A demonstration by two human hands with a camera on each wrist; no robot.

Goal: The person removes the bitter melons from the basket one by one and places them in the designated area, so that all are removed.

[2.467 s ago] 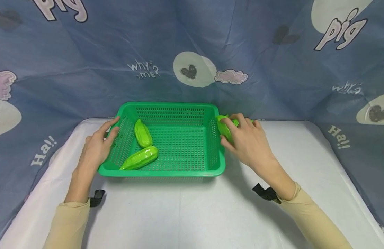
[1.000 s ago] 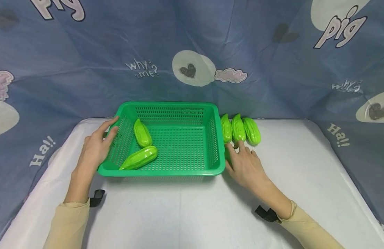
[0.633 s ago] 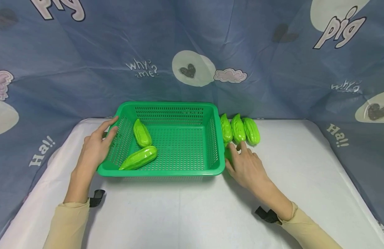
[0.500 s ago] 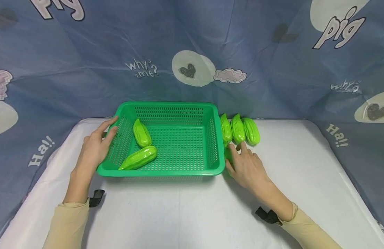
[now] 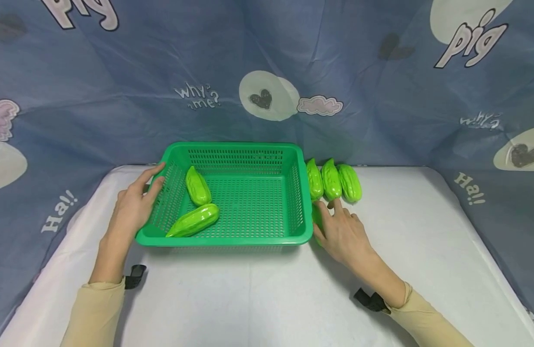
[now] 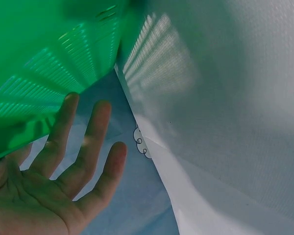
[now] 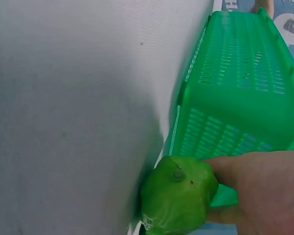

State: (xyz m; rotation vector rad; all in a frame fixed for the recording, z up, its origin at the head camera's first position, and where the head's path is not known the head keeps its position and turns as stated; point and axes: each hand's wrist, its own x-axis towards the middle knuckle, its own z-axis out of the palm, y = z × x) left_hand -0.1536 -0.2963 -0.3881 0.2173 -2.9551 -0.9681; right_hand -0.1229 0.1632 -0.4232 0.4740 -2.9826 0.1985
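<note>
My left hand (image 5: 136, 205) rests at the left rim of the green plastic basket (image 5: 232, 241), fingertips on the rim. In the left wrist view its fingers (image 6: 100, 127) are fairly straight and spread beside the slotted wall. My right hand (image 5: 342, 233) holds a glossy green ridged bitter melon (image 7: 176, 196), close against the basket's right wall. The hand covers most of that melon in the head view. Inside the basket lie one upright bitter melon (image 5: 198, 187) and one slanted bitter melon (image 5: 194, 220), their ends close together at the left.
Beyond my right hand, three bitter melons (image 5: 332, 180) lie side by side in a row right of the basket. A white cloth (image 5: 249, 294) covers the table. Behind stands a blue printed curtain (image 5: 267, 58).
From over the row of melons at the back, my right hand has drawn nearer to me and holds a closer melon. It is nearly still over the last second. The left hand stays put.
</note>
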